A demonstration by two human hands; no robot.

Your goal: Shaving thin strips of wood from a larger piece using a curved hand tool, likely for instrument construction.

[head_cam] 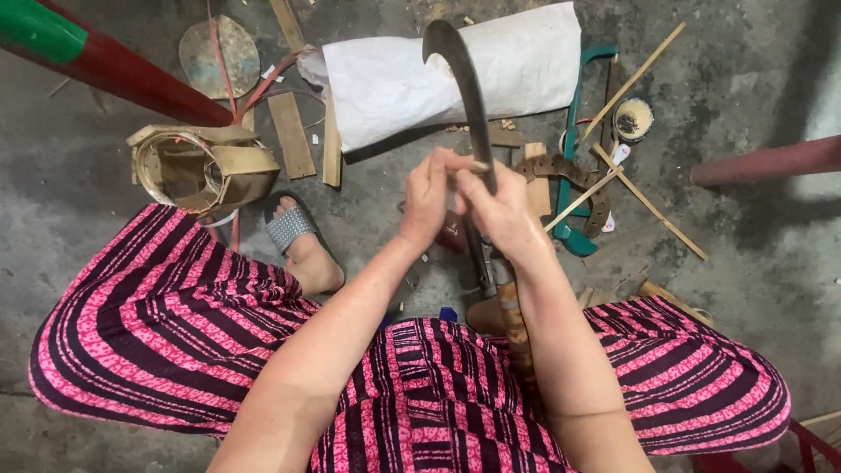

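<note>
Centre frame: left hand (pixel 427 197) and right hand (pixel 504 210) meet at the curved blade (pixel 469 96), which stands upright with its hooked tip at top centre. Both sets of fingers are pressed together, pinching a thin bamboo sliver (pixel 480 165) against the blade edge. White sack (pixel 420 74) on the concrete floor (pixel 753 79) behind. Green saw frame (pixel 574 140) to the right, bamboo strip coil (pixel 197 166) at left.
</note>
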